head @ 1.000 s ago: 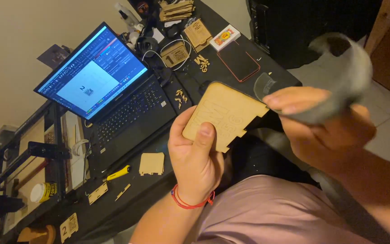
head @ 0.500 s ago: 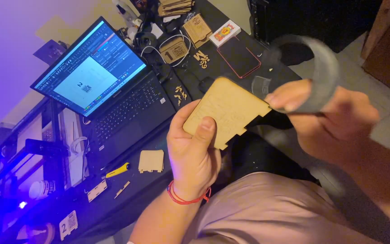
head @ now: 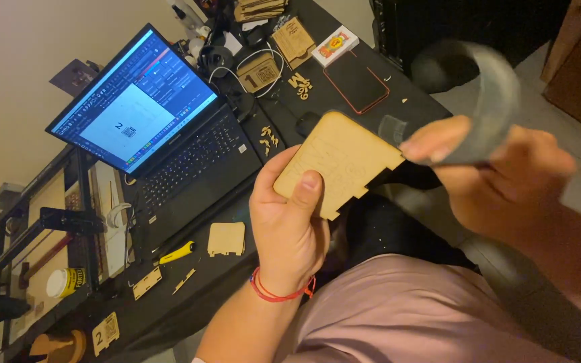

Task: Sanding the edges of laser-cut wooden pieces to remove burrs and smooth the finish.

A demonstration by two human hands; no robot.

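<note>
My left hand (head: 289, 228) grips a flat, notched wooden panel (head: 341, 161) by its lower corner, thumb on top, and holds it above my lap. A red band circles that wrist. My right hand (head: 499, 171) is to the right of the panel, blurred, and pinches a grey translucent strip of tape (head: 489, 101) that curls up in a loop over the fingers. The strip's end meets the panel's right edge.
An open laptop (head: 163, 141) stands on the black desk (head: 237, 269) to the left. Small wooden cut pieces (head: 226, 238), a yellow knife (head: 176, 253), a phone (head: 358, 81), a card box (head: 334, 44) and cables lie on the desk. A laser-cutter frame (head: 48, 228) is at far left.
My right hand has pulled the tape loop up and to the right, away from the panel. The left hand and panel have barely moved. The purple light at left has gone.
</note>
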